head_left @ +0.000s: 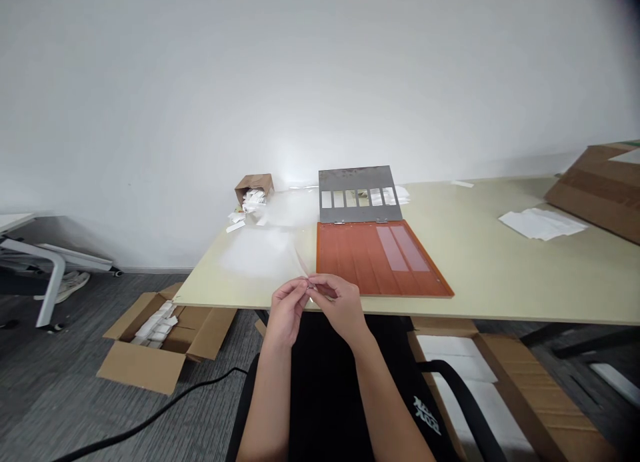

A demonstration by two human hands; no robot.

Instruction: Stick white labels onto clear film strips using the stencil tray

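Note:
Close together over the table's front edge, my left hand [289, 305] and my right hand [341, 306] both pinch the near end of a thin, translucent plastic strip [300, 261]. The strip points up and away from my fingertips; its pinched end is mostly hidden. Just beyond my right hand lies an orange grooved board [350, 255], with two pale strips [400, 249] on its right part. Hinged to its far edge, a grey metal plate [356, 178] with several rectangular cutouts stands raised. Left of the board, clear film or plastic sheets [255, 252] lie on the table.
At the table's back left, a small cardboard box [260, 181] lies tipped, spilling white slips [253, 201]. White papers [543, 223] and a large carton [600, 189] are on the right. Open cartons stand on the floor at left [143, 369] and right [540, 389]. A black chair armrest [465, 395] is beside me.

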